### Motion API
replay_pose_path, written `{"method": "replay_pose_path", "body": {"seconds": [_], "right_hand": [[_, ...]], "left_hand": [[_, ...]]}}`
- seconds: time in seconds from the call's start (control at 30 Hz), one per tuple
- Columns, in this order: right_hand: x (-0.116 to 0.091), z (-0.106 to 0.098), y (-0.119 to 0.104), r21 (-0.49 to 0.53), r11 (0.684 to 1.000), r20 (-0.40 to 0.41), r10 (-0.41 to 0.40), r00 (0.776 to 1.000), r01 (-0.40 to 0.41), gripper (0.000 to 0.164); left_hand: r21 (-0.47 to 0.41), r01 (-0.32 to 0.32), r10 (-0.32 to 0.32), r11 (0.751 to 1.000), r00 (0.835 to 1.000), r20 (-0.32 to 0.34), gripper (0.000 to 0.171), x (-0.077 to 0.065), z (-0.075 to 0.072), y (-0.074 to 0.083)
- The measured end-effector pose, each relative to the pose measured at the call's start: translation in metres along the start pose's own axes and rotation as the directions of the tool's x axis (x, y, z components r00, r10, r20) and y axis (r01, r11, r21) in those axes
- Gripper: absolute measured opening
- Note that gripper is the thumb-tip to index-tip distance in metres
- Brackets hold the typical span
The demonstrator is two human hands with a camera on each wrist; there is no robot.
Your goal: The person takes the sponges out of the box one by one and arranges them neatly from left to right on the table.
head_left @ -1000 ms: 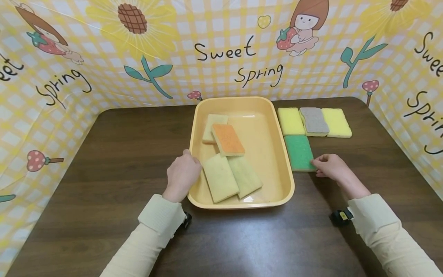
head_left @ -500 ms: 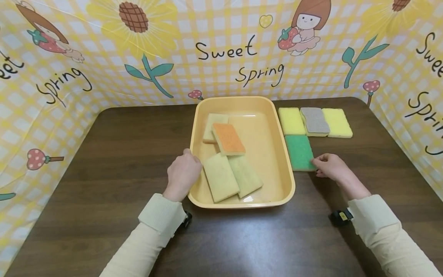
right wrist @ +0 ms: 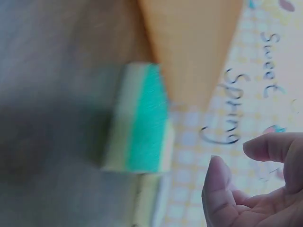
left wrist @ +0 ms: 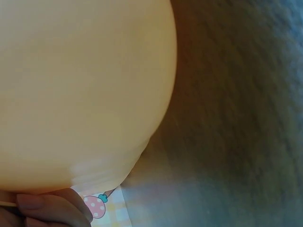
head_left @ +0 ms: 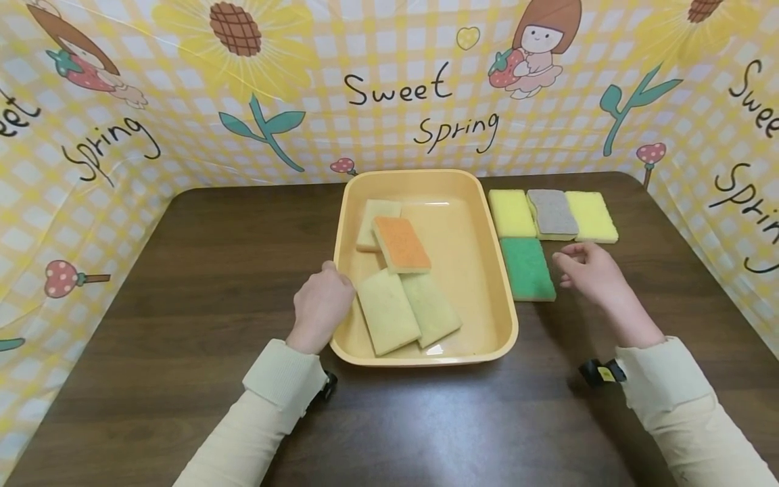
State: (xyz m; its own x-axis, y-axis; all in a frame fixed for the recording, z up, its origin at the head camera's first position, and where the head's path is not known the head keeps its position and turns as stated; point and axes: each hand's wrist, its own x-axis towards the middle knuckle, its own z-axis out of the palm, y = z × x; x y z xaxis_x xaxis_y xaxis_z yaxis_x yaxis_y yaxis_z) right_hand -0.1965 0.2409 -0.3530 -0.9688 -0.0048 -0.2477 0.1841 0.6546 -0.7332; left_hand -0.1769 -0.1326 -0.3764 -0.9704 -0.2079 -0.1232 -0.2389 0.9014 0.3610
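A yellow plastic tray [head_left: 510, 318] stands mid-table, and my left hand [head_left: 322, 308] grips its left rim. In the left wrist view, the fingers [left wrist: 54, 208] curl at the tray's side. Inside lie an orange-topped sponge [head_left: 402, 245] and three pale ones: one sponge [head_left: 367, 233] partly beneath the orange, and two overlapping sponges [head_left: 389, 314] near the front. A green-topped sponge [head_left: 526, 269] lies flat against the tray's right side. Just right of it, my right hand [head_left: 590, 274] is raised a little with nothing in it; thumb and fingertips are apart in the right wrist view.
Behind the green sponge a row sits on the dark wooden table [head_left: 213, 284]: a yellow sponge [head_left: 512, 213], a grey-topped sponge [head_left: 552, 211] and another yellow sponge [head_left: 592, 216]. A patterned cloth [head_left: 389, 88] stands up around the back and sides.
My right hand has let go of the green sponge's right edge and lifted slightly up and away. The left hand and the tray have stayed put.
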Motion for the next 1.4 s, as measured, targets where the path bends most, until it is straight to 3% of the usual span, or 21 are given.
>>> {"method": "replay_pose_path", "body": {"seconds": [0.17, 0.37, 0.8, 1.13, 1.4], "right_hand": [[-0.007, -0.001, -0.026, 0.005, 0.998, -0.042, -0.068, 0.997, 0.068, 0.058], [-0.015, 0.003, -0.06, -0.016, 0.991, -0.021, -0.133, 0.991, 0.132, 0.053], [-0.014, 0.029, -0.116, 0.091, 0.98, 0.026, -0.179, 0.984, 0.176, 0.043], [0.001, 0.062, -0.132, 0.079, 0.974, -0.001, -0.213, 0.977, 0.213, 0.034], [0.013, 0.085, -0.136, 0.004, 0.969, 0.0, -0.246, 0.969, 0.246, 0.03]], "left_hand": [[-0.001, 0.001, -0.001, 1.0, 1.0, -0.003, 0.032, 0.0, -0.001, 0.001], [-0.005, -0.001, 0.001, 1.0, 1.0, 0.002, 0.032, -0.001, -0.001, 0.001], [-0.008, -0.005, 0.005, 1.0, 1.0, 0.008, 0.031, -0.001, -0.001, 0.001], [-0.015, -0.007, 0.007, 1.0, 1.0, -0.009, 0.03, -0.001, 0.001, 0.001], [-0.01, -0.017, 0.017, 1.0, 1.0, -0.019, 0.03, -0.001, 0.001, 0.0]]}}
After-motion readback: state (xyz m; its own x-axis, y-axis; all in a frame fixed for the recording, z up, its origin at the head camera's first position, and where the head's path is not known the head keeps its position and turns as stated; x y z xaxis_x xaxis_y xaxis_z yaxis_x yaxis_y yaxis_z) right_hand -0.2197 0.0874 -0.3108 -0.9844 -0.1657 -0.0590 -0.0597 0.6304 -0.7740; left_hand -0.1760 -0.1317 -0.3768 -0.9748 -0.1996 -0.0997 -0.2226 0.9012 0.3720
